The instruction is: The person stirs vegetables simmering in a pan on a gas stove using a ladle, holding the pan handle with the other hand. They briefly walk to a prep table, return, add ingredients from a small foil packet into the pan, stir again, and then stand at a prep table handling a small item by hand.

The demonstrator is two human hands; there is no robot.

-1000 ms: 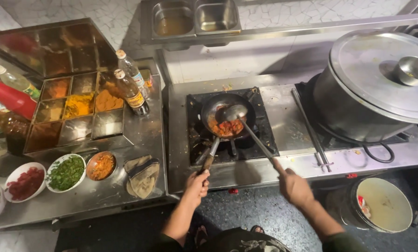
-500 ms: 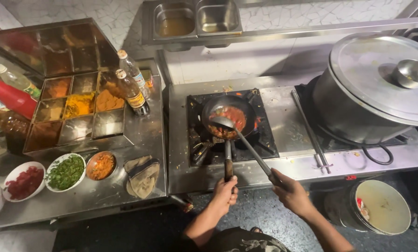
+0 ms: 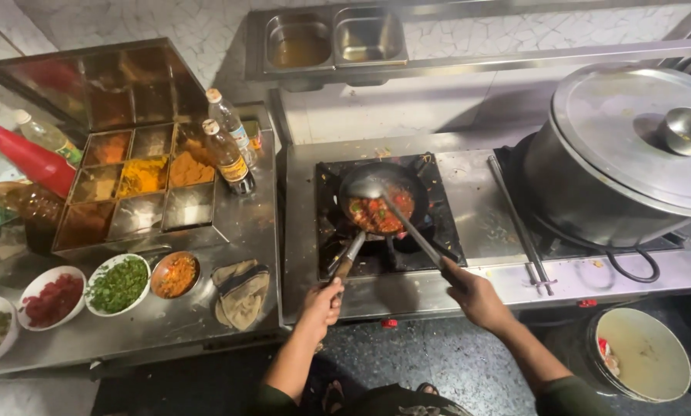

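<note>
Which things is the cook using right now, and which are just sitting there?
In use:
left hand on the pan handle
right hand holding the ladle
burner under the pan

Just sitting:
spice box
two bottles
bowl of chopped greens
folded cloth
big lidded pot
</note>
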